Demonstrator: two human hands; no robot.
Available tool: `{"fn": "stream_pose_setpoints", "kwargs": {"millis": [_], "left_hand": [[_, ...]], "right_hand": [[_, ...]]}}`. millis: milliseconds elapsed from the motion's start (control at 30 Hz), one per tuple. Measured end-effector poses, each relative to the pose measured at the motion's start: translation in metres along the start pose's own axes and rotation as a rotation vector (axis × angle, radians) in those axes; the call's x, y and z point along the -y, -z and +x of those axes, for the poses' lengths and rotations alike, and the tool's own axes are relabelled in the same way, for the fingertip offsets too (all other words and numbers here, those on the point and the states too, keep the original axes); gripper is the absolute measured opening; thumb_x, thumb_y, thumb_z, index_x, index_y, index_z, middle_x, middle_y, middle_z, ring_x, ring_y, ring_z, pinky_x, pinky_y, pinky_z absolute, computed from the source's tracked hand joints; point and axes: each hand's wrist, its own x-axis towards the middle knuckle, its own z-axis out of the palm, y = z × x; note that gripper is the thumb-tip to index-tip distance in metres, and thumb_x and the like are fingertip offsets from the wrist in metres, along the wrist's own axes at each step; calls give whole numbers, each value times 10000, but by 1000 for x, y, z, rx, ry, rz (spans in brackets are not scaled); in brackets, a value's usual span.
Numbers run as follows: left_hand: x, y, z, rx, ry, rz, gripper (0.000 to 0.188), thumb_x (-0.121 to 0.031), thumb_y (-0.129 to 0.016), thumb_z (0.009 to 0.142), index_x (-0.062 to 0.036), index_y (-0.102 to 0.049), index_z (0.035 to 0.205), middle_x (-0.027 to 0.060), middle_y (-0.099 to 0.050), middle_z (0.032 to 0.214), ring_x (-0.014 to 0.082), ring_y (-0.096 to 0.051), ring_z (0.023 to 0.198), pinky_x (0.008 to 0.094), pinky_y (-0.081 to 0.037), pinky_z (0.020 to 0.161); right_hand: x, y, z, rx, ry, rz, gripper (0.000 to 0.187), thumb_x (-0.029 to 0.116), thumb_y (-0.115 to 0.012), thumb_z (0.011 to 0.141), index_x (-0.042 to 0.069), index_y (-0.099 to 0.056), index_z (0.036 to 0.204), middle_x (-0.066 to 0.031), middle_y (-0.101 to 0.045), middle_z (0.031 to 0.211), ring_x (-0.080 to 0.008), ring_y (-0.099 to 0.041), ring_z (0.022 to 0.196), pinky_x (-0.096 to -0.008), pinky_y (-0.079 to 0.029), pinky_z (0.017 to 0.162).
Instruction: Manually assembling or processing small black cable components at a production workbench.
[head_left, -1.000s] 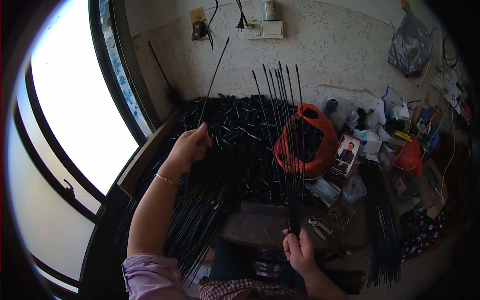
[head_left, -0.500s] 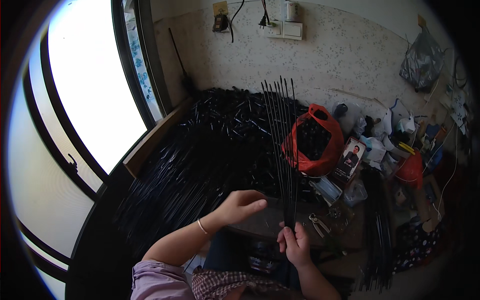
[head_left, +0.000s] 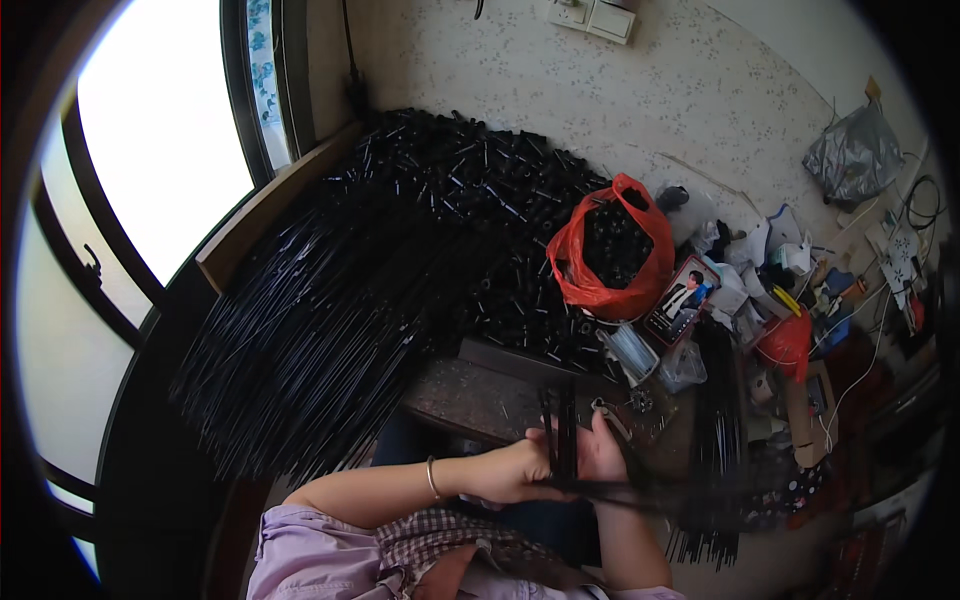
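Thin black rods are bunched between the two hands near the worktop's front edge, some pointing upward and a blurred dark stretch crossing the right wrist. The left hand is closed around them, apparently to keep the slender lengths together; the right hand lies against them with its thumb raised, but whether it grips I cannot tell. A broad mass of black rods spreads over the worktop's left side and front-left corner, lying mostly one way, probably to avoid tangling. A long wooden board borders the left edge, seemingly as a barrier. Short black cylindrical pieces heap toward the back edge, and a red plastic bag gapes open around small black parts, perhaps for easy reach. A phone with a lit screen sits beside it. The bare dark brown worktop shows scuffs and specks. Beyond are a pale speckled wall, a hanging grey plastic bag and, at left, a bright window.
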Motion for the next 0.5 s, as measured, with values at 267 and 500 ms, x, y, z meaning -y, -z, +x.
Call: {"fn": "stream_pose_setpoints", "kwargs": {"millis": [267, 500], "left_hand": [[60, -20, -24, -105, 83, 325, 300, -51, -564, 608, -67, -538, 906, 66, -549, 869, 219, -529, 786, 304, -430, 701], [70, -29, -30, -548, 441, 592, 549, -233, -633, 571, -130, -427, 1069, 128, -371, 1129, 307, -306, 1076, 423, -211, 898]], "right_hand": [[51, -35, 58, -613, 387, -444, 663, 483, -291, 775, 17, -119, 1214, -141, -81, 1271, -251, -126, 1165, -369, -109, 928], [35, -29, -8, 77, 276, -390, 911, 642, -44, 675, -129, -524, 739, -245, -540, 711, -341, -533, 723, -383, -329, 821]]}}
